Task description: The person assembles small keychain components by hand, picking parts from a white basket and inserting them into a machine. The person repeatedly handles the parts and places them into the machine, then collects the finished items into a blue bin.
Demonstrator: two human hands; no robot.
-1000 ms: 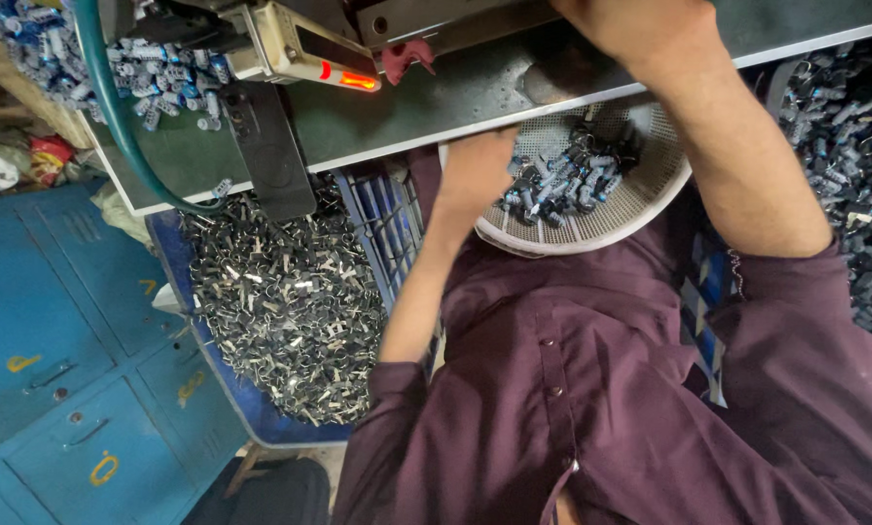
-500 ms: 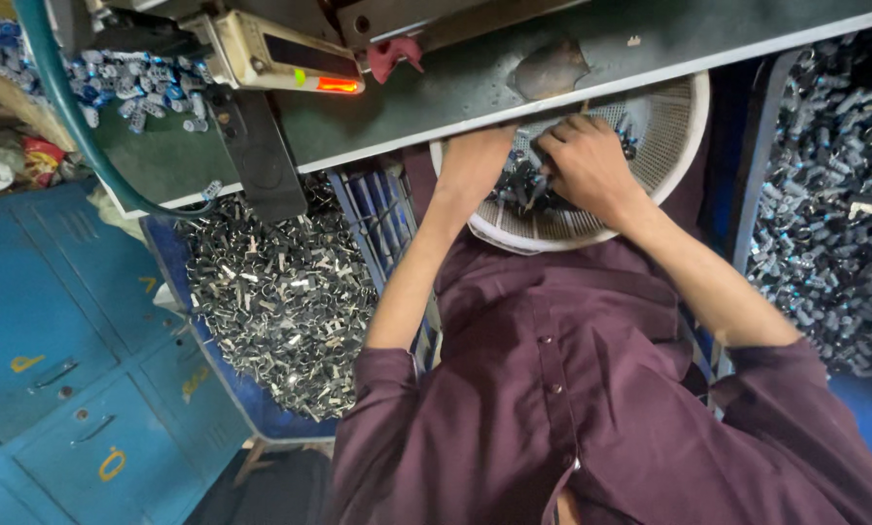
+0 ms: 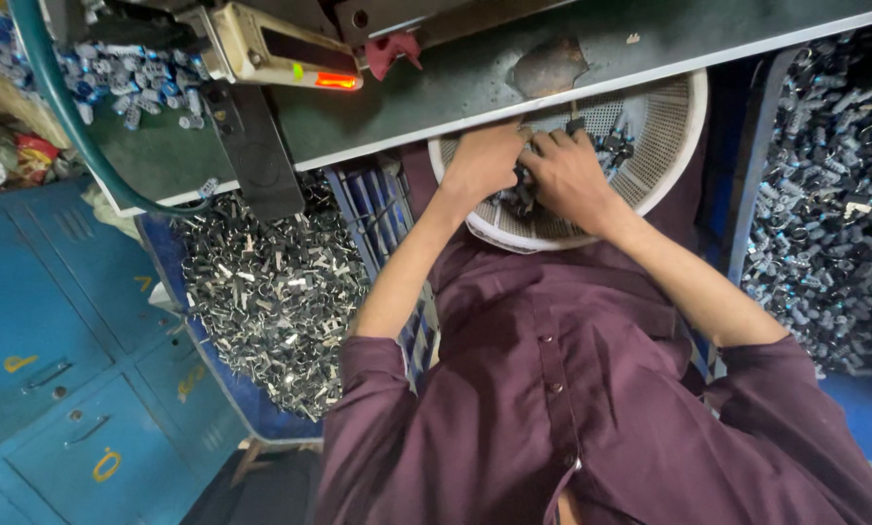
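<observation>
A round white perforated basket (image 3: 674, 146) rests on my lap, half under the edge of the dark green machine table (image 3: 475, 87). It holds small dark metal parts (image 3: 619, 146). My left hand (image 3: 482, 160) and my right hand (image 3: 567, 177) are both inside it, side by side and touching, with fingers curled down into the pile. Each hand closes on a clump of the parts. Exactly which pieces they grip is hidden under the fingers.
A blue crate (image 3: 212, 374) of shiny metal clips (image 3: 270, 292) stands at my left. A bin of dark parts (image 3: 825, 194) is at my right. A machine with a lit orange indicator (image 3: 334, 80), a green hose (image 3: 61, 107) and blue cabinets (image 3: 37, 369) surround me.
My right arm came down from the machine table into the basket and now sits against my left hand. The left hand stayed in the basket, shifting slightly.
</observation>
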